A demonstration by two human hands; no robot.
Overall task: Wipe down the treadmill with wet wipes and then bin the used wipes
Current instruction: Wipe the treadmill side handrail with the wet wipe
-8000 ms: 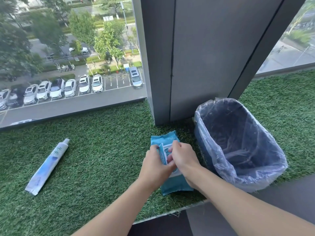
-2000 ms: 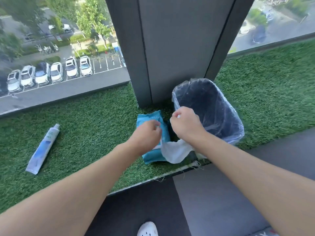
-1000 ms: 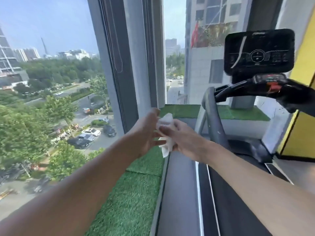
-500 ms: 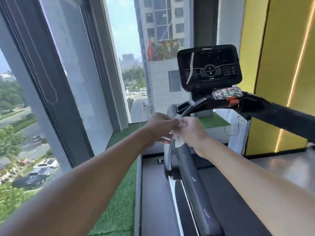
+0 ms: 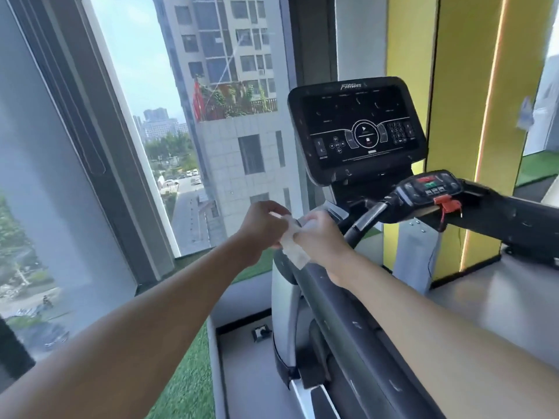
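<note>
A white wet wipe [image 5: 292,247] is pinched between both my hands, just above the upper end of the treadmill's dark left handrail [image 5: 338,316]. My left hand [image 5: 262,225] grips its upper edge and my right hand [image 5: 322,237] holds the other side. The wipe hangs as a narrow folded strip. The treadmill's black console screen [image 5: 357,128] stands beyond my hands, with the control bar and red safety clip [image 5: 447,202] to its right. The bin and the wipe pack are out of view.
Tall window panes with a grey frame [image 5: 90,140] fill the left. A strip of green artificial turf [image 5: 184,385] runs along the floor beside the treadmill base. A yellow wall panel [image 5: 465,86] stands behind the console. Grey floor lies to the right.
I have turned from the turf ledge with the bin and wipe pack toward the treadmill. Both hands carried the pulled wipe up to the left handrail, and the console has come closer.
</note>
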